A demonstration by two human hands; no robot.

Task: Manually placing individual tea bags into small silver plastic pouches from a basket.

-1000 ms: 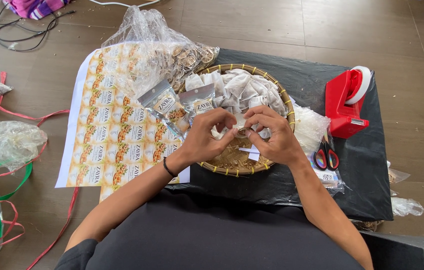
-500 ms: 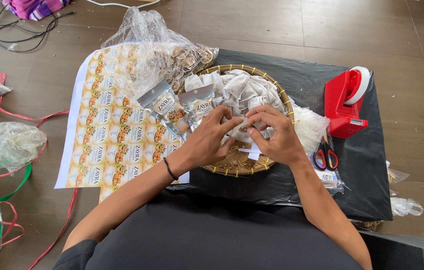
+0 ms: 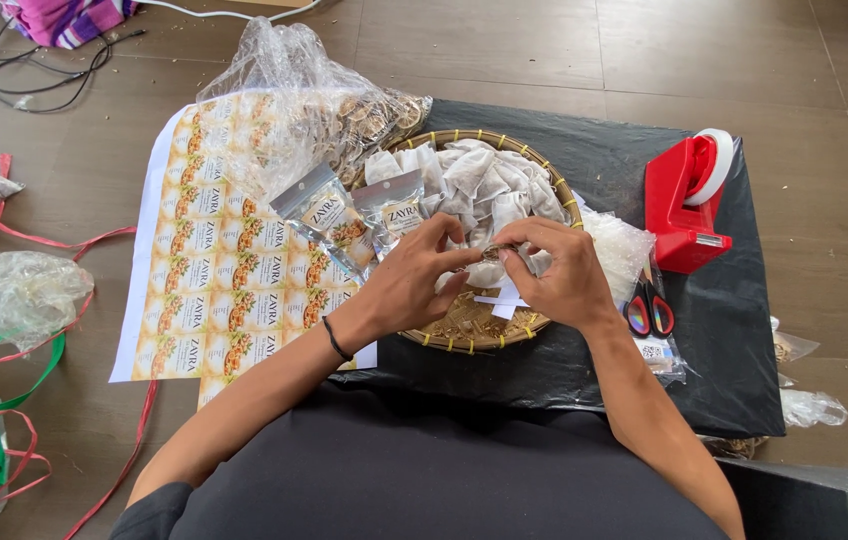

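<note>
Over the woven basket [image 3: 464, 330] on the black-covered surface [image 3: 744, 330], the left hand [image 3: 406, 285] and right hand [image 3: 566, 282] meet, each grip pinched shut on one small tea bag [image 3: 493, 253]. Left lies a label sheet [image 3: 214, 290]; right, a red tape dispenser [image 3: 686, 205].

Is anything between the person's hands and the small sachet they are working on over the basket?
Nothing visible. The left hand and right hand meet directly on the small sachet, pinched between the fingers of both above the woven basket. The pile of white sachets lies behind it, not between.
</note>
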